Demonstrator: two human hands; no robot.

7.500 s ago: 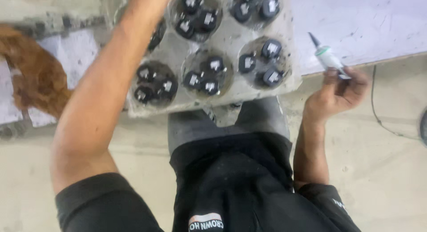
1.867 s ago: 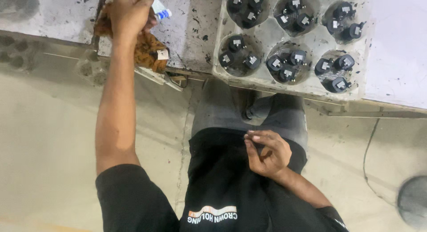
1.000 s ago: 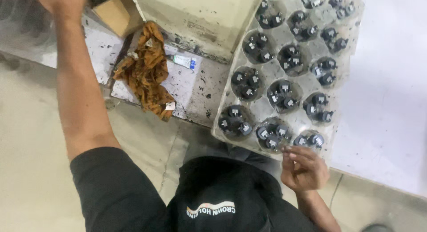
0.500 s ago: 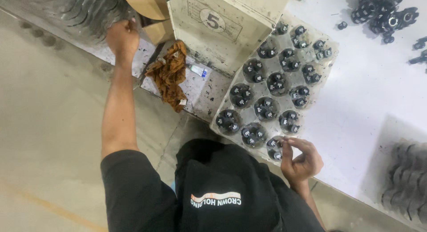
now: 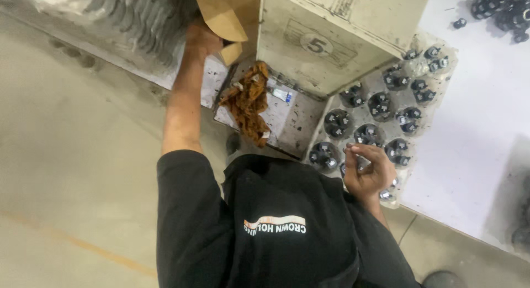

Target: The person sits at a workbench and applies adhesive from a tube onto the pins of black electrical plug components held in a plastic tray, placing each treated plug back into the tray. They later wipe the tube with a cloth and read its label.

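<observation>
Reaching farther than half a second earlier, left hand (image 5: 201,37) now meets the cardboard box (image 5: 226,14), grip hidden. Right hand (image 5: 367,169), fingers curled, pinches something small over the clear tray (image 5: 450,64) of black parts (image 5: 381,106).

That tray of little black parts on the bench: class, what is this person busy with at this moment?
A person in a black shirt stands at a workbench. The right hand hovers over the near end of a clear tray of small black parts, fingertips pinched together; whether they hold a part is unclear. The left hand reaches far out to a brown cardboard box. An orange-brown rag lies on the bench between them, beside a pale metal box.
</observation>
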